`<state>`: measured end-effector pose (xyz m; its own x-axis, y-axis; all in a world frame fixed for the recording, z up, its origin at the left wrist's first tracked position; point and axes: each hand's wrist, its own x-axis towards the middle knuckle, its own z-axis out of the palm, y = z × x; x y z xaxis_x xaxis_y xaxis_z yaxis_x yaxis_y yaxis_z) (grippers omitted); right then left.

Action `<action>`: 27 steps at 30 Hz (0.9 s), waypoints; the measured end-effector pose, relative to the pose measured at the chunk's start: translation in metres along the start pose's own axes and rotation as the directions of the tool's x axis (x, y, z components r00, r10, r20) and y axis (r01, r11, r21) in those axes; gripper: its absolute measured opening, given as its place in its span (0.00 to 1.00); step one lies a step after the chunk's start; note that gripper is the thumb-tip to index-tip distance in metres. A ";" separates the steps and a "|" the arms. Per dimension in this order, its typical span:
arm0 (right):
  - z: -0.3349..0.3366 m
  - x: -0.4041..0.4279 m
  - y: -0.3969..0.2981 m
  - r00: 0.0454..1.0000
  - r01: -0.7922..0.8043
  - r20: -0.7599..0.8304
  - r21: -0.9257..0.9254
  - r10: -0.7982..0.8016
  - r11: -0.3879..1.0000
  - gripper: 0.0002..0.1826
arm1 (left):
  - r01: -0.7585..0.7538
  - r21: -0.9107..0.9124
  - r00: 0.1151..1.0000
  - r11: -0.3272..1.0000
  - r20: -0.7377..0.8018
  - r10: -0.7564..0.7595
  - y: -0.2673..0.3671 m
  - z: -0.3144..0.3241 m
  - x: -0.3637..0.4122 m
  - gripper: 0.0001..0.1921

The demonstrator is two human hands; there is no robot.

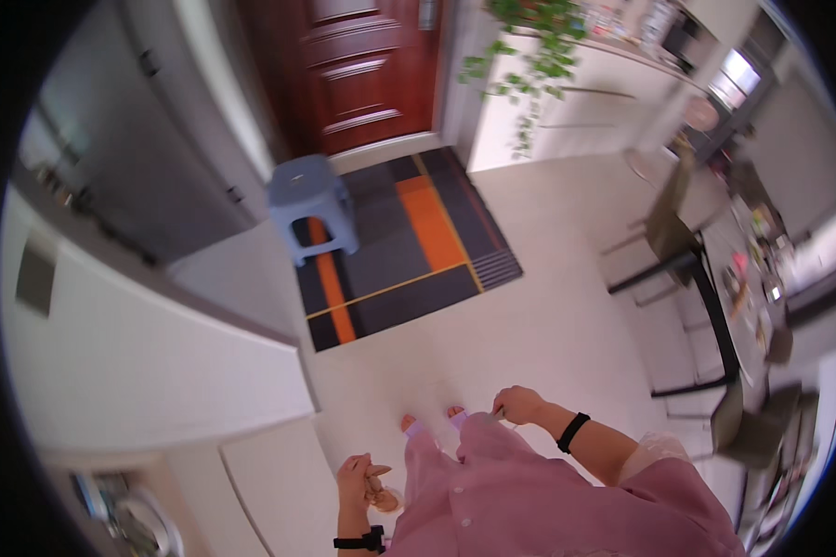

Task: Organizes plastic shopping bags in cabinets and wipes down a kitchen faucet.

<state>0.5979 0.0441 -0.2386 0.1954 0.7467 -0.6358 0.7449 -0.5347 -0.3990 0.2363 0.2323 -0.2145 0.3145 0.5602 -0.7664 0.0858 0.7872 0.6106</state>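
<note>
My left hand (352,476), low in the view beside my pink clothing (501,501), is closed on a small tan object (382,491) with pointed flaps; its exact kind is unclear. In front of my right thigh, my right hand (520,404) has its fingers curled around a thin greyish object (496,414), mostly hidden by the fingers and close against the pink trousers. Both wrists wear black bands. My feet in light purple slippers (415,428) stand on the pale floor (557,334).
Ahead, a blue plastic stool (310,202) stands on a dark doormat (383,244) with orange patches, before a red-brown door (362,76). A trailing plant (540,63) hangs over a white cabinet (564,118). To the right are chairs (669,223) and a cluttered table (728,278); a white half-wall (167,362) is left.
</note>
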 end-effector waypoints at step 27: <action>0.001 -0.346 0.256 0.771 -0.093 -0.302 0.818 0.561 0.568 0.21 | -0.556 0.617 0.572 0.557 0.770 -0.282 -0.175 0.614 -0.108 0.08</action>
<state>0.7204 -0.3518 -0.1216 0.7609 0.3953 -0.5145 -0.1169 -0.6965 -0.7080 0.7682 -0.1240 -0.1159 0.8838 -0.0999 -0.4571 0.4563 -0.0318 0.8893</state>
